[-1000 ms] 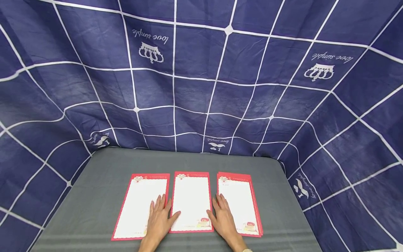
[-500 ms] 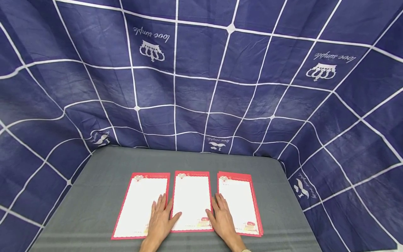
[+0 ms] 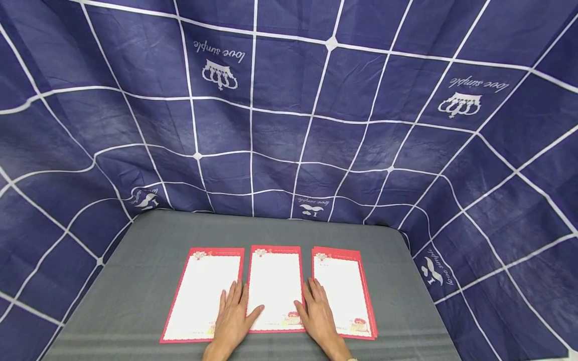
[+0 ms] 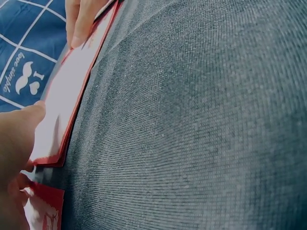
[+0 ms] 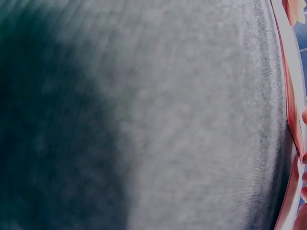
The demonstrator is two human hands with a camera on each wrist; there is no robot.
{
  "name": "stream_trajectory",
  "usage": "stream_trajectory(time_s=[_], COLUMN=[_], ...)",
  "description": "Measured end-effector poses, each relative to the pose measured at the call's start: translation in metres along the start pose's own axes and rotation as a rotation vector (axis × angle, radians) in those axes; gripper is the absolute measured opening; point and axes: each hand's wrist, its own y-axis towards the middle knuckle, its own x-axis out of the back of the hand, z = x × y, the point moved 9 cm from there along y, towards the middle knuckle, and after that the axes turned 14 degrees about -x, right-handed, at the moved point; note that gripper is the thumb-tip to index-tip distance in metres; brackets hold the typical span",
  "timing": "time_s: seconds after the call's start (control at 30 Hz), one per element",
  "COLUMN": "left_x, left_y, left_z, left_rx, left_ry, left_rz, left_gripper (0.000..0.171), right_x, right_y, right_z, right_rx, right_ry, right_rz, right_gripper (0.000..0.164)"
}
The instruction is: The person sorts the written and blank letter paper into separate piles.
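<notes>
Three sheets of red-bordered letter paper lie side by side in the head view: a left sheet (image 3: 198,296), a middle sheet (image 3: 274,281) and a right sheet (image 3: 343,296). My left hand (image 3: 232,321) rests palm down over the gap between the left and middle sheets, its thumb on the middle one. Across the other gap lies my right hand (image 3: 319,321), fingers straight, thumb at the middle sheet's right edge. In the left wrist view, the left hand (image 4: 19,139) touches the middle sheet (image 4: 67,91). Only fingertips of the right hand show in the right wrist view.
A grey cloth covers the table (image 3: 135,281). Blue curtain fabric (image 3: 280,135) with white grid lines rises behind it and at both sides. More red-edged sheets (image 3: 372,321) peek out from under the right sheet.
My left hand has slid slightly to the right, its thumb reaching a little farther over the middle sheet. The right hand and the sheets have hardly moved.
</notes>
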Motion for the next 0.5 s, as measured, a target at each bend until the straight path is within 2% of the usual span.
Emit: stream_trajectory(time_s=[0.17, 0.33, 0.5], left_x=[-0.002, -0.002, 0.000], left_y=[0.001, 0.004, 0.005], left_z=[0.003, 0.009, 0.012], left_rx=[0.035, 0.085, 0.135], left_ry=[-0.051, -0.170, -0.301], left_rz=[-0.001, -0.053, -0.118], left_gripper=[0.072, 0.060, 0.052], right_x=[0.007, 0.013, 0.015], right_y=[0.002, 0.004, 0.005], right_z=[0.003, 0.002, 0.002], right_rx=[-0.004, -0.058, -0.095], right_ry=[0.072, 0.176, 0.227], right_rz=[-0.039, -0.066, -0.087], right_gripper=[0.052, 0.046, 0.041])
